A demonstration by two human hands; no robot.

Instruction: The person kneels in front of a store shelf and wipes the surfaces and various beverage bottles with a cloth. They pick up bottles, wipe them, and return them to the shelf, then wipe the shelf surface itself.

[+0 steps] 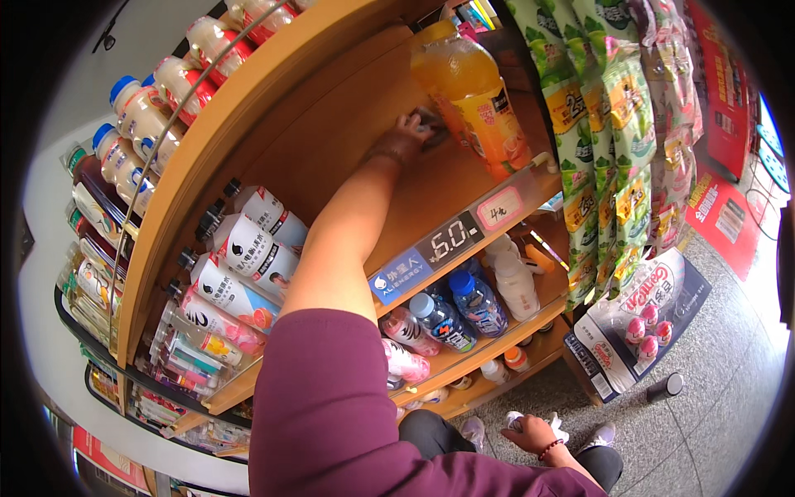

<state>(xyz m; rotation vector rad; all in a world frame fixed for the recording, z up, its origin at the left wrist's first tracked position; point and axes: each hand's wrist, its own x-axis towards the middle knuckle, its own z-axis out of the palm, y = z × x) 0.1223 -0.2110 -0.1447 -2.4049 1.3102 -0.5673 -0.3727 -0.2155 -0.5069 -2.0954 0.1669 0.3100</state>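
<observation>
My left hand [405, 138] reaches deep onto a wooden shelf [310, 146]. Its fingers are curled over a dark, blurred thing [433, 127] that looks like a cloth, pressed near the shelf board. Just right of that hand stands a large orange-juice bottle [487, 121] with an orange cap. Along the shelf's front edge run a digital-style price tag [456, 239] and a pink handwritten tag [499, 211]. Low down, above the floor between my shoes, my right hand [534, 433] wears a beaded bracelet and is closed around a crumpled white tissue or cloth [559, 427].
White-labelled drink bottles [248, 248] line the shelf's left side. Blue-capped bottles [478, 304] stand one shelf below. Green snack packets [627, 112] hang at the right, above a printed carton [640, 329]. A dark cylinder [664, 386] is on the stone floor [714, 373].
</observation>
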